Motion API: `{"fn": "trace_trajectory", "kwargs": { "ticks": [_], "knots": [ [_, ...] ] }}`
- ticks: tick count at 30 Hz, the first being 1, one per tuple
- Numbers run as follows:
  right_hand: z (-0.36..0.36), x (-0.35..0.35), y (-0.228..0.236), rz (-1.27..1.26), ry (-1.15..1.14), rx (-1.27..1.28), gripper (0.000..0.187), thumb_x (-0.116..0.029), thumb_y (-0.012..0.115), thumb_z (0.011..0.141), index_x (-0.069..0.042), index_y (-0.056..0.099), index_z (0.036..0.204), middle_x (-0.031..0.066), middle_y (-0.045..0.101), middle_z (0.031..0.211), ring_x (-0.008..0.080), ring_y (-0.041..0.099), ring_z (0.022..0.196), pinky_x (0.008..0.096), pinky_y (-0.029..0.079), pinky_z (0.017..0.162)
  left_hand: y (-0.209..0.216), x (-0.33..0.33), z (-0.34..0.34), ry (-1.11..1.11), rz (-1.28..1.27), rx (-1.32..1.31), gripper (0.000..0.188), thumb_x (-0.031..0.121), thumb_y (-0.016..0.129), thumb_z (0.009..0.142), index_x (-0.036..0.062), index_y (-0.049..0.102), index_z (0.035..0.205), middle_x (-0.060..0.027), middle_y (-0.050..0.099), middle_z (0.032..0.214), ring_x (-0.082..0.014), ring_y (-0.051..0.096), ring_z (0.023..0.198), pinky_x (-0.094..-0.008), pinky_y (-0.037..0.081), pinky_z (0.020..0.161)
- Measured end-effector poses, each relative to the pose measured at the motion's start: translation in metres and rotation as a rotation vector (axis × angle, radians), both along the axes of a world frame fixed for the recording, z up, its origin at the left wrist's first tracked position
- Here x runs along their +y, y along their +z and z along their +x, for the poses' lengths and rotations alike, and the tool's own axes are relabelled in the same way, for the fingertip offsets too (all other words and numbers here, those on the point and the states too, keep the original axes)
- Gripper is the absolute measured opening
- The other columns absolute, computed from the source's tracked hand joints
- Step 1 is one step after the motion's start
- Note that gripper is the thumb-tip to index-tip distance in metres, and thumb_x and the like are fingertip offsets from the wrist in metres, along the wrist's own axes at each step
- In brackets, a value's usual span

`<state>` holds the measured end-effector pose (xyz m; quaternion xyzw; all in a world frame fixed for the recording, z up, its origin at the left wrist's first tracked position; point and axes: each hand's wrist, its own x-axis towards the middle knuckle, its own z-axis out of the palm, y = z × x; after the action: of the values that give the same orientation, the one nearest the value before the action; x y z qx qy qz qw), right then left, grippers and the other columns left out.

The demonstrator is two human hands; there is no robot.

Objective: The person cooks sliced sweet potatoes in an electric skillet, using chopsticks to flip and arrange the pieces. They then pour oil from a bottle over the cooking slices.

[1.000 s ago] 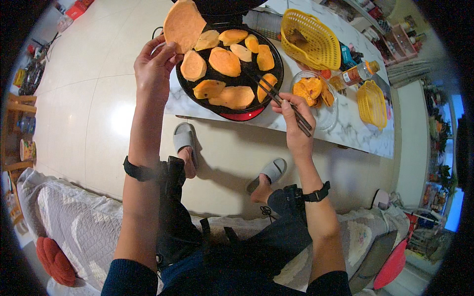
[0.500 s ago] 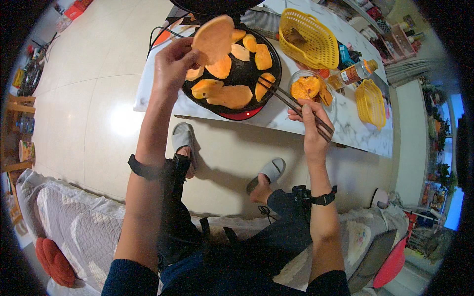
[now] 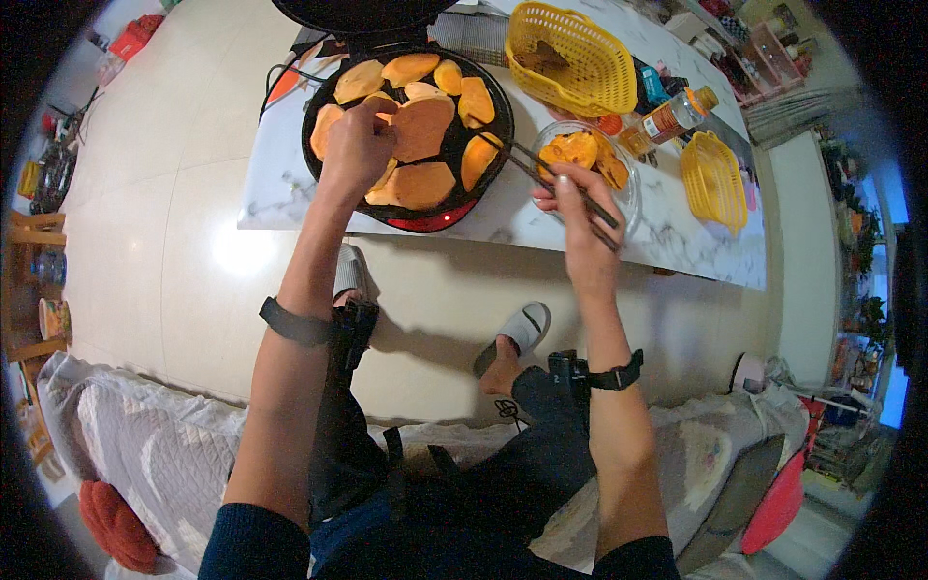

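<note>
My left hand (image 3: 356,155) is closed on the edge of a large thin orange slice, sweet potato by its look (image 3: 423,129), low over the round black electric griddle (image 3: 447,205). Whether the slice touches the surface I cannot tell. Other orange slices (image 3: 360,81) lie spread on the griddle. A pair of dark chopsticks (image 3: 561,179) is in my right hand (image 3: 585,217); their tips point at an orange slice (image 3: 479,159) by the griddle's right rim. Beside them, a clear bowl (image 3: 633,198) holds browned slices (image 3: 578,152), partly behind the chopsticks.
Behind the bowl stand a large yellow basket (image 3: 619,82) with a dark scrap inside, an oil bottle (image 3: 672,121) and a small yellow basket (image 3: 715,184). The griddle's raised lid (image 3: 367,12) is at the back. A cable (image 3: 274,82) runs off the white marbled table (image 3: 266,193).
My left hand has brought the large slice down from above the griddle to just over its middle. The chopsticks stay near the right-hand slice. The whole view has shifted slightly.
</note>
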<state>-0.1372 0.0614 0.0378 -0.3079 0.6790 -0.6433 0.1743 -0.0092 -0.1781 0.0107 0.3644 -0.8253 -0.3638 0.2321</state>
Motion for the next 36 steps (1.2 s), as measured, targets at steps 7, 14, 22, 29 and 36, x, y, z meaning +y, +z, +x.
{"fn": "trace_trajectory", "kwargs": {
  "ticks": [7,14,22,29,36],
  "knots": [
    [-0.004,-0.001,-0.003,-0.003,-0.045,0.115,0.024,-0.015,0.054,0.097,0.004,0.060,0.110,0.0112,0.066,0.095,0.0150,0.066,0.082,0.0266,0.054,0.075,-0.012,0.002,-0.013,-0.039,-0.047,0.012,0.027,0.005,0.061,0.078,0.0013,0.068,0.104,-0.0221,0.068,0.090,-0.0330,0.068,0.083,-0.0382,0.053,0.075],
    [-0.003,0.012,0.006,-0.023,-0.081,0.063,0.022,-0.014,0.053,0.097,0.003,0.060,0.109,0.0110,0.066,0.094,0.0150,0.066,0.081,0.0266,0.054,0.074,-0.021,0.016,-0.024,-0.056,-0.428,0.093,0.023,-0.002,0.061,0.076,-0.0031,0.070,0.097,-0.0227,0.067,0.092,-0.0354,0.066,0.079,-0.0399,0.053,0.072],
    [-0.002,0.012,0.004,-0.016,0.008,0.122,0.025,-0.015,0.054,0.097,0.005,0.060,0.111,0.0113,0.065,0.098,0.0154,0.065,0.084,0.0268,0.053,0.077,-0.039,0.020,-0.024,-0.203,-0.540,-0.033,0.019,0.001,0.059,0.078,-0.0019,0.066,0.096,-0.0233,0.065,0.102,-0.0384,0.063,0.093,-0.0416,0.051,0.082],
    [0.002,0.006,-0.002,-0.025,0.023,0.241,0.017,-0.011,0.058,0.094,0.002,0.064,0.104,0.0076,0.064,0.096,0.0136,0.066,0.079,0.0253,0.054,0.072,-0.019,0.014,-0.019,-0.231,-0.380,0.050,0.026,-0.001,0.064,0.077,0.0013,0.067,0.102,-0.0182,0.066,0.105,-0.0346,0.064,0.095,-0.0382,0.052,0.083],
    [0.007,0.018,0.011,-0.092,-0.051,0.000,0.022,-0.018,0.056,0.096,0.003,0.064,0.099,0.0076,0.064,0.084,0.0128,0.064,0.066,0.0248,0.052,0.060,0.010,-0.012,0.020,-0.149,-0.248,-0.192,0.016,0.003,0.063,0.081,0.0001,0.067,0.097,-0.0134,0.070,0.093,-0.0266,0.068,0.082,-0.0353,0.054,0.074]
  ]
}}
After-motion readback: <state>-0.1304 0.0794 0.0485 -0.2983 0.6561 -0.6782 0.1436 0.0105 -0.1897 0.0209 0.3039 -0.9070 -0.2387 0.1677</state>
